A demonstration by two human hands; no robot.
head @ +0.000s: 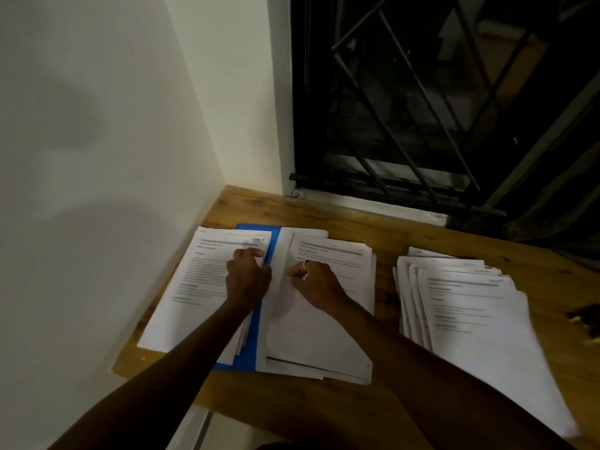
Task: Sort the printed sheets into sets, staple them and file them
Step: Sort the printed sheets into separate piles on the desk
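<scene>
The print on the sheets is blurred and cannot be read. The blue folder is mostly covered, only strips of it being seen. A dark object is cut off at the desk's right edge.

Three stacks are counted on the desk, all laid lengthwise from near edge to far edge, headings toward the far edge. The left stack and middle stack are laid on the one open folder by the far-left corner; the fanned right stack is set apart toward the right edge.

The left stack's right edge is gripped by the curled left hand. The right hand is curled at the middle stack's left edge; whether anything is pinched cannot be told.
</scene>
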